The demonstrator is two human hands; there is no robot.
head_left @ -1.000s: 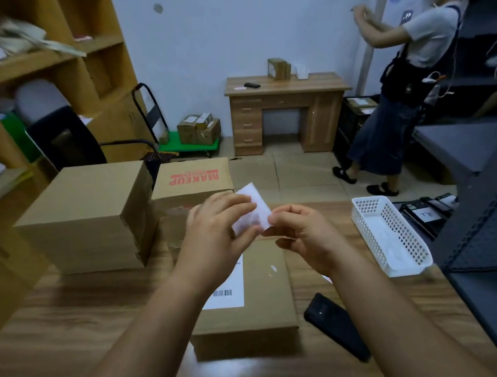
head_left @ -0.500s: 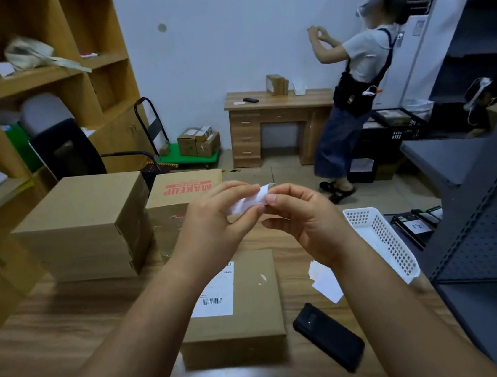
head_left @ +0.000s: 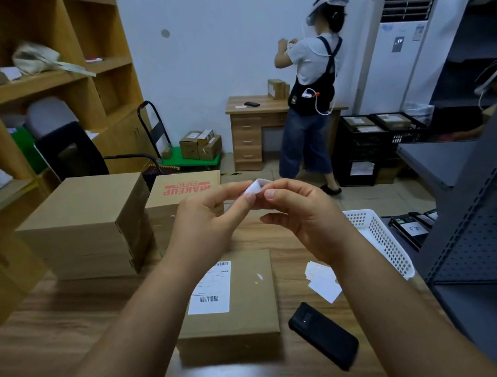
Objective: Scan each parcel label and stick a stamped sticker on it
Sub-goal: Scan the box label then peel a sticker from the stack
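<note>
Head view: a small white sticker [head_left: 255, 187] is pinched between the fingertips of the left hand [head_left: 211, 223] and the right hand [head_left: 301, 213], raised above the bench [head_left: 70, 317]. A second ago the sticker was seen as a flat upright slip; now it is folded over at its top, so the backing is judged to be in the course of being peeled, and the sticking step is not yet done. The parcel [head_left: 238, 301] lies directly below the hands, its shipping label [head_left: 210, 288] facing up and uncovered. A black handheld device [head_left: 322, 335], probably the scanner, lies just beside the parcel's right edge. Loose white slips [head_left: 322, 279] lie between the parcel and a white perforated basket [head_left: 380, 241]; nothing can be made out inside the basket. More boxes [head_left: 87, 225] are stacked at the far left of the bench.
</note>
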